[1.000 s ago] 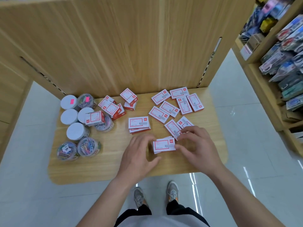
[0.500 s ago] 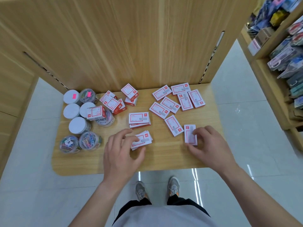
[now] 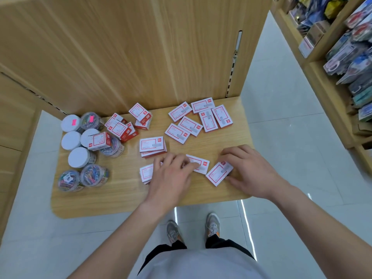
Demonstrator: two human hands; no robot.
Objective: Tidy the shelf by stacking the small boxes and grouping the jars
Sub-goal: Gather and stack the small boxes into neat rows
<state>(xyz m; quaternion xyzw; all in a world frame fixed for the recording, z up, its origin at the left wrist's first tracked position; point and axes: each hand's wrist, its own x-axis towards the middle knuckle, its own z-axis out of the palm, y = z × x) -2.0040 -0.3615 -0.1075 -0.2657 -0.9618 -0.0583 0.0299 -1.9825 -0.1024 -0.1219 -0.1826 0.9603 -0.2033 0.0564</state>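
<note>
Person is standing at a light wooden shelf board [image 3: 104, 200], both bare hands down on the near middle of it. Left hand [image 3: 171, 178] is lying palm-down, fingers loosely spread, tips pressing on a flat white red-bordered small box [image 3: 199, 165]; nothing is closed around it, looks like a slide, not a pinch. Same hand is partly covering a short near stack of matching white-and-red boxes [image 3: 146, 174] at its left side. Right hand [image 3: 251, 172] is curling around another single white red-bordered box [image 3: 218, 174] lying skewed, thumb at the near edge, fingers at the far right edge; light hold, whether it is lifting off the wood I cannot tell.

A taller stack of the same boxes [image 3: 153, 146] is sitting just beyond the left hand. Loose white-and-red boxes [image 3: 201, 119] are lying scattered at far right, more are piled at far centre. Clear round plastic jars with white lids [image 3: 79, 141] are clustering at far left, one box resting on top of them.

Judgement: step in hand is gathering the two loose boxes onto the near stack. Doing it well means squaring each box to the stack's edges before releasing, sliding flat rather than tipping, and keeping the wrist from nudging the stack sideways. Most boxes are not stacked yet.
</note>
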